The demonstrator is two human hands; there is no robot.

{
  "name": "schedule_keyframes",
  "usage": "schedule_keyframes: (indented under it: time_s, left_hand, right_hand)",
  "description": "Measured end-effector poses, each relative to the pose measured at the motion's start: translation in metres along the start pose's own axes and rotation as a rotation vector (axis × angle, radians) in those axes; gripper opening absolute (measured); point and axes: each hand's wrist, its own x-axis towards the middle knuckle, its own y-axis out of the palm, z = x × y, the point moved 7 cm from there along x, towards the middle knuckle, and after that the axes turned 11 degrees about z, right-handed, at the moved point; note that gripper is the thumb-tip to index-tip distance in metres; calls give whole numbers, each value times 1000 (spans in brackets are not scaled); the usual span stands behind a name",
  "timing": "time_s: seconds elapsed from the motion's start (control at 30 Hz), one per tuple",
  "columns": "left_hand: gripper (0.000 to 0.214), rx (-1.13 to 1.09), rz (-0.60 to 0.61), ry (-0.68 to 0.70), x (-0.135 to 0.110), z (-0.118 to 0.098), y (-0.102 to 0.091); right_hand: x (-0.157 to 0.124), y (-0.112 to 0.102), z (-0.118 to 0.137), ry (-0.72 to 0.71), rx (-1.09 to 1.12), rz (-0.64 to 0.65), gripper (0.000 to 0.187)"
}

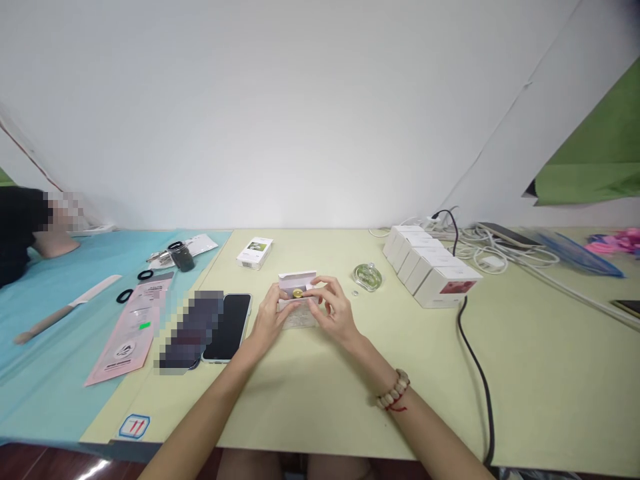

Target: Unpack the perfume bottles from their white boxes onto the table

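Observation:
A small white box [297, 317] with its lid raised is between my hands at the middle of the table. My left hand [271, 315] is closed around the box's left side, the thumb along its front. My right hand [334, 310] grips the right side, with the thumb at the front edge. Its index finger reaches over the opening to a small round gold-coloured piece [298, 293] inside. What else the box contains is hidden. To the right of my hands lies a round, clear glass bottle [367, 276] with green in it, beside a tiny clear piece [355, 293].
A white box [255, 253] lies farther back. White boxes [425, 263] stand in a row at right, near tangled cables [493, 257] and a black cord [477, 367]. Left are a phone [227, 328], a pink packet [127, 333], a knife [70, 308] and a dark jar [181, 259].

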Motion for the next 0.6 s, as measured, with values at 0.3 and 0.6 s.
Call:
schedule_keyframes:
  time_s: [0.3, 0.6]
  left_hand:
    - [20, -21, 60, -12, 2, -11, -1]
    - [16, -11, 114, -21, 3, -10, 1]
  right_hand:
    - [3, -9, -3, 97, -125, -16, 25]
    - [7, -19, 5, -23, -257, -42, 16]
